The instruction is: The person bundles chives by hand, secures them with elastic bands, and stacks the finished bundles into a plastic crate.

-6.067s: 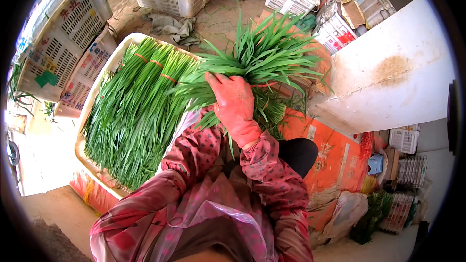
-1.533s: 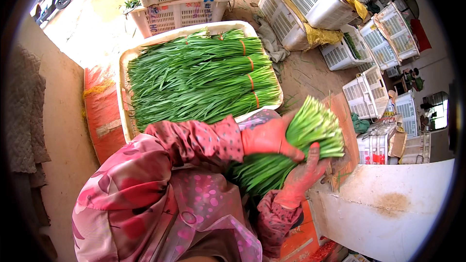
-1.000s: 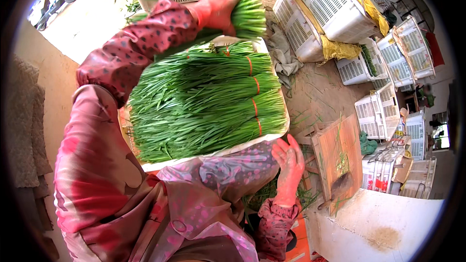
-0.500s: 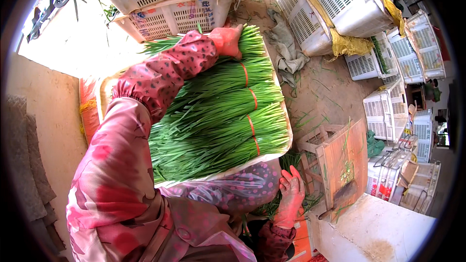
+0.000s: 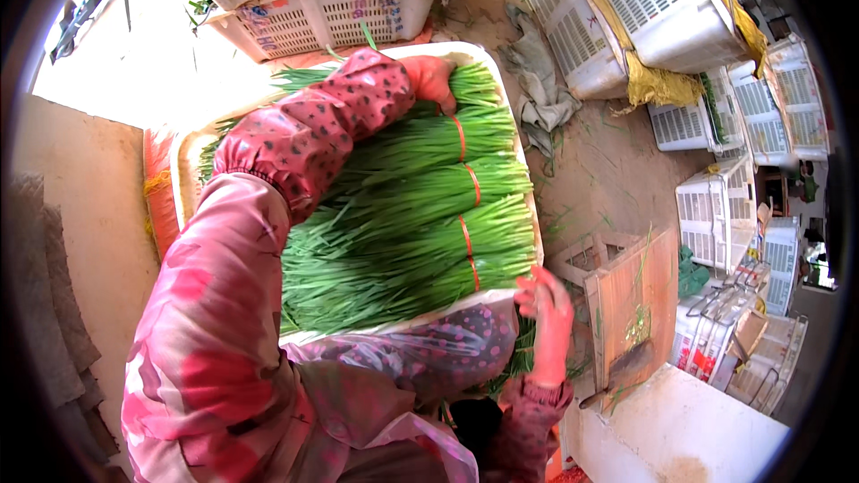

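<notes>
A white crate [image 5: 497, 70] in front of me is full of long green garlic chives [image 5: 376, 255], laid side by side in bundles. Red bands tie several of the bundles, whose pale cut ends face right. At the far right corner of the crate, my left hand [image 5: 432, 80] curls its fingers over the farthest bundle of garlic chives [image 5: 476, 88]; the thumb is hidden. My right hand [image 5: 548, 311] is raised beside the crate's near right corner, empty, with its fingers bent and apart and slightly blurred.
Slatted white crates [image 5: 358, 16] stand beyond the chives, and others [image 5: 577, 36] are stacked to the far right with yellow sacking [image 5: 664, 80]. A grey cloth [image 5: 541, 98] lies on the floor. A wooden stool-like frame [image 5: 631, 304] and a white board [image 5: 680, 425] are at the near right.
My right hand has risen and moved slightly right, up to the crate's near corner. My left hand has shifted a little and nearer, staying over the farthest bundle.
</notes>
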Demonstrator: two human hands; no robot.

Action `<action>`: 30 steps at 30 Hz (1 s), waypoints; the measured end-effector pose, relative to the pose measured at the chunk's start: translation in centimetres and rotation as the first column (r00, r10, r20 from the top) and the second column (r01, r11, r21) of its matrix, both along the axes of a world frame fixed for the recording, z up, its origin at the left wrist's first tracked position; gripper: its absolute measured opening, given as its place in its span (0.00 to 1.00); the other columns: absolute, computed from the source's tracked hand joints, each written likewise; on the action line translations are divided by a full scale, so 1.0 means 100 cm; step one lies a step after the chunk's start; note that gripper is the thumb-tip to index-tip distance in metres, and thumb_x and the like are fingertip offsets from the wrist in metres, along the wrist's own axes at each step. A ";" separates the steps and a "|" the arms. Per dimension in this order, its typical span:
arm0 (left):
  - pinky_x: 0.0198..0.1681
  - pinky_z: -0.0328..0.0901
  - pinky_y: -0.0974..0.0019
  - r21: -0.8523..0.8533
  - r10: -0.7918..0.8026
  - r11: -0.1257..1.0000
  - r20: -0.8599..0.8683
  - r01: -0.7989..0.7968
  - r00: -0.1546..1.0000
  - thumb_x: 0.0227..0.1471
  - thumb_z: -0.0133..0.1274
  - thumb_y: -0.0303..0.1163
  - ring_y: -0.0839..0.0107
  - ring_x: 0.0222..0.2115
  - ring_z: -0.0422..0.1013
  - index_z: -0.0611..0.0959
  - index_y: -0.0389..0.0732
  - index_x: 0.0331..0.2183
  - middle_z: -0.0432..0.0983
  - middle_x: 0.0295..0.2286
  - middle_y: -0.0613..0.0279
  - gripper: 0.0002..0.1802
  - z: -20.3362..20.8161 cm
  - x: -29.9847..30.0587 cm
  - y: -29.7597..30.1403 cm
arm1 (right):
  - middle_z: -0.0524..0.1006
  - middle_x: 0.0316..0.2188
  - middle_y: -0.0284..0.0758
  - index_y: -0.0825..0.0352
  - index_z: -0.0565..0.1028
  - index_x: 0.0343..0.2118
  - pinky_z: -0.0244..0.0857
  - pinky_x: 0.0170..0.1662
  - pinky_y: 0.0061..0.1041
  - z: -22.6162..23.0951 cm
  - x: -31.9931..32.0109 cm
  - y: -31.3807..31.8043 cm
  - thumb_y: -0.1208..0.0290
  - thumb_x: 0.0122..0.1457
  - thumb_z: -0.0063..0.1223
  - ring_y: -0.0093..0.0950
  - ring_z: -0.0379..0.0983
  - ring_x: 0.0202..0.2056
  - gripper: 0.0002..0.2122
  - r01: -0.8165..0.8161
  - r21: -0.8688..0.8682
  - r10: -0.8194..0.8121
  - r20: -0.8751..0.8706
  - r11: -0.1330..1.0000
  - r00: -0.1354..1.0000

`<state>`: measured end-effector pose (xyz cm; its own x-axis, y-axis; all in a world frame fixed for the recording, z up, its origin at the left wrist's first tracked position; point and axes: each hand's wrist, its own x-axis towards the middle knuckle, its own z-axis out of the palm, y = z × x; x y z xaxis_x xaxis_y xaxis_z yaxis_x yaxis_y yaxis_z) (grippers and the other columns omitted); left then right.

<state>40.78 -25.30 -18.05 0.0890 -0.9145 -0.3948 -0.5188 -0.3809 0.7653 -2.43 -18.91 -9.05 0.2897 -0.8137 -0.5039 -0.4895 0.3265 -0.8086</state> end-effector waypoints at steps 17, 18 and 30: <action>0.46 0.68 0.58 -0.132 0.049 0.991 0.328 -0.006 0.943 0.31 0.66 0.40 0.53 0.41 0.76 0.73 0.38 0.52 0.81 0.35 0.47 0.43 0.028 -0.018 0.009 | 0.81 0.42 0.38 0.66 0.78 0.47 0.69 0.45 0.24 -0.073 0.131 -0.131 0.71 0.61 0.54 0.25 0.78 0.42 0.13 -0.084 -0.436 0.128 0.073 0.896 0.989; 0.46 0.68 0.58 -0.169 0.052 0.986 0.312 0.002 0.949 0.31 0.66 0.40 0.53 0.41 0.76 0.73 0.37 0.52 0.81 0.35 0.47 0.43 0.026 -0.019 0.010 | 0.81 0.43 0.37 0.66 0.79 0.46 0.68 0.48 0.25 -0.081 0.141 -0.135 0.70 0.60 0.55 0.27 0.77 0.43 0.13 -0.133 -0.497 0.194 0.074 0.857 0.978; 0.45 0.68 0.57 -0.057 0.088 0.996 0.382 -0.072 0.920 0.31 0.65 0.42 0.52 0.40 0.76 0.76 0.37 0.49 0.80 0.35 0.47 0.40 0.033 -0.016 0.016 | 0.82 0.36 0.38 0.73 0.80 0.35 0.67 0.47 0.24 -0.110 0.161 -0.155 0.75 0.53 0.56 0.27 0.77 0.39 0.08 -0.076 -0.354 0.121 0.107 0.932 0.987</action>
<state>39.22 -23.67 -14.74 0.2995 -0.9127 -0.2781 -0.7448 -0.4058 0.5297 13.71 -34.44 -20.03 0.4196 -0.8954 -0.1492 -0.3925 -0.0308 -0.9192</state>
